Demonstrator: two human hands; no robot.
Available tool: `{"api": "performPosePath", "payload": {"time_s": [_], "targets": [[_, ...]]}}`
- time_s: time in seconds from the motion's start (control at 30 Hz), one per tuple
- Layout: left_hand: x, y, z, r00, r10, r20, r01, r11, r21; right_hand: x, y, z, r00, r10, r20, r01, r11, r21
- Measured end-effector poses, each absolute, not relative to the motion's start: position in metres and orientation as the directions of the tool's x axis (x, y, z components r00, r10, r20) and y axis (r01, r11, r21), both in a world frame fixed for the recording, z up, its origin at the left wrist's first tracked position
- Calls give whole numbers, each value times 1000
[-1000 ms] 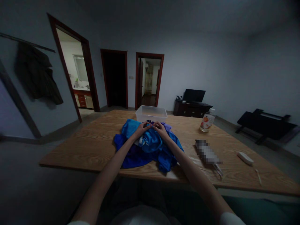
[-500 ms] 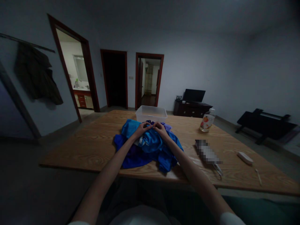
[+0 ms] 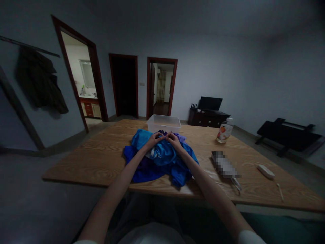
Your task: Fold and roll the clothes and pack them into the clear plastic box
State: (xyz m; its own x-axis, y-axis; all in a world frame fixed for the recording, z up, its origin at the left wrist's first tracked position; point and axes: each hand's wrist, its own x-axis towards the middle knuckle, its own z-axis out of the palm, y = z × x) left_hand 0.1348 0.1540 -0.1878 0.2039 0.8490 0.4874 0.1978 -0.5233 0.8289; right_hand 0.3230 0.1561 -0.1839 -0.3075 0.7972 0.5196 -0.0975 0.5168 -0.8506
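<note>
Blue cloth heap (image 3: 159,159) lying crumpled on the wooden table (image 3: 101,159), towards the near edge and at the middle of its width; soft, glossy-looking fabric, bunching in loose folds, paler turquoise on top and at the far left, deeper royal blue drooping to the near rim, a purple layer peeking out at the far right. Left hand (image 3: 153,139) and right hand (image 3: 173,139) meeting at the top of the heap, fingers curled tight and pinching a raised ridge of the fabric, knuckles nearly touching each other. Both bare forearms stretching forward from the bottom of the view, short white sleeves just showing.

Sitting right behind the heap, touching or almost touching it: a clear plastic tub (image 3: 164,123), rectangular, rounded at the corners, thin-walled and milky. Standing well to the right near the far edge: a small plastic bottle (image 3: 224,130) with a white cap and an orange-patterned label. Lying flat further right: a pixelated oblong object (image 3: 224,165), a pair of scissors (image 3: 236,184) just beside its near end, a white rounded bar-shaped thing (image 3: 265,171), and a thin pale stick (image 3: 280,191). Tabletop showing broad swirling wood grain, matte and light brown.
</note>
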Motion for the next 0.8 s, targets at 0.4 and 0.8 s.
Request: {"api": "performPosePath", "payload": {"time_s": [0.4,0.8], "targets": [[135,156,-188,200,848,491,217,-527,822,322,161,-188,-310,809,500,-116,490,-864],[133,155,-188,208,845,493,197,-530,825,322,157,-185,-306,804,509,-101,505,-857]]}}
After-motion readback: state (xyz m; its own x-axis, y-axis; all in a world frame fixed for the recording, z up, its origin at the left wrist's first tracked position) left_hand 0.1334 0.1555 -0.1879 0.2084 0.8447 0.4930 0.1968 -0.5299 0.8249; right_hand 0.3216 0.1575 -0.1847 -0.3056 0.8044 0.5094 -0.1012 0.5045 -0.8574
